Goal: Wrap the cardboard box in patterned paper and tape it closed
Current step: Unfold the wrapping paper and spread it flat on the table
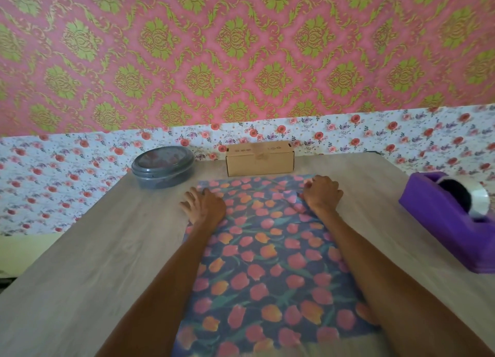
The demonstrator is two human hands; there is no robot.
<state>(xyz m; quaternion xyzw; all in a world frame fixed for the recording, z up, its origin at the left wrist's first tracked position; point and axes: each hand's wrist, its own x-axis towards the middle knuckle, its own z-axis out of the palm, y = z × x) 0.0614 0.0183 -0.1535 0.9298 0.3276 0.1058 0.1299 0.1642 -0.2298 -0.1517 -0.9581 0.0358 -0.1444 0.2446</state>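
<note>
Left hand (205,205) flat, fingers spread, pinning left edge of tulip-print wrapping paper (267,263). Right hand (322,194) curled, bunching a fold at the right side, probably squaring the sheet. Cardboard box (259,158) unwrapped, just past paper's far edge. Purple tape dispenser (450,217) at right.

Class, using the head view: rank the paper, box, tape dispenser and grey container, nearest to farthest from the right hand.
1. patterned paper, gripped by right hand
2. cardboard box, just ahead
3. tape dispenser, right
4. grey container, far left
</note>
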